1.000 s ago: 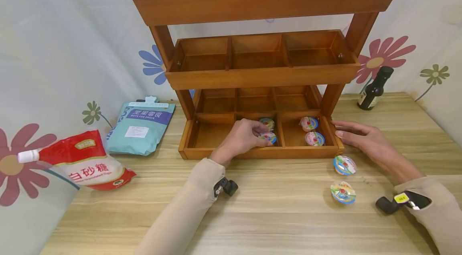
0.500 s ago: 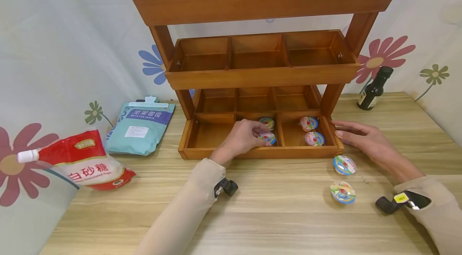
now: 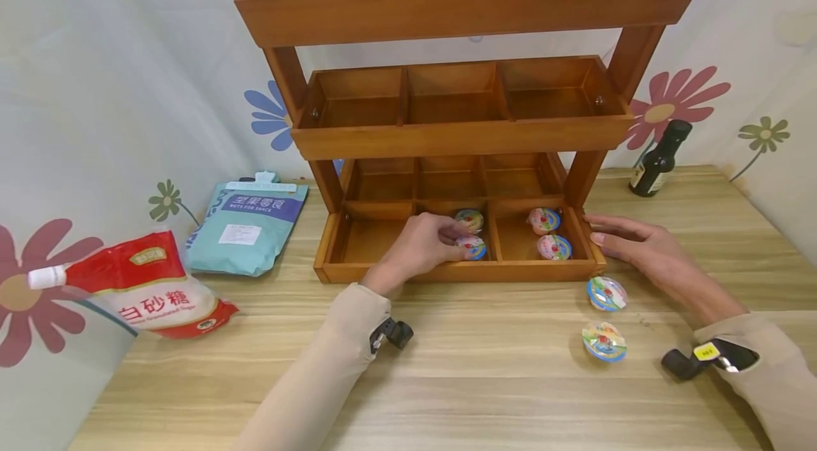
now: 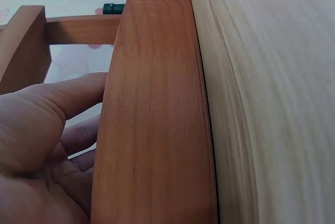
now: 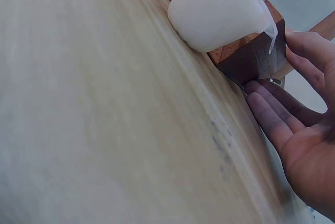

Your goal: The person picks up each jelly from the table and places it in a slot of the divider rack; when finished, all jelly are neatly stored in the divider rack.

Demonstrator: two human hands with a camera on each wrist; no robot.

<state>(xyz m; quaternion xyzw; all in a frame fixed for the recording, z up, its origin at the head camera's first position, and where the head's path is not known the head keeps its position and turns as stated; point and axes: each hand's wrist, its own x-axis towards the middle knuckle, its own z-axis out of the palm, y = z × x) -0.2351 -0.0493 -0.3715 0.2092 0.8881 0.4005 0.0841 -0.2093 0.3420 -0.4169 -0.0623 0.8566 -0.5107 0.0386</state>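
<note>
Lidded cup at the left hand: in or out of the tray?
In: the lidded cup shows inside the bottom tray, in its front middle compartment, pinched by the left hand.

The teal pouch [image 3: 249, 227] reads "NUTS FOR SNACK"; red bag [image 3: 153, 284], "白砂糖".

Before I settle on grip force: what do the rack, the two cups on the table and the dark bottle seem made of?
Rack: stained wood, satin finish; grain shows.
Cups: probably thin plastic; one body shows milky and smooth. Their lids look like shiny printed film or foil.
Dark bottle: glass or plastic, I can't tell; smooth, slightly glossy.
</note>
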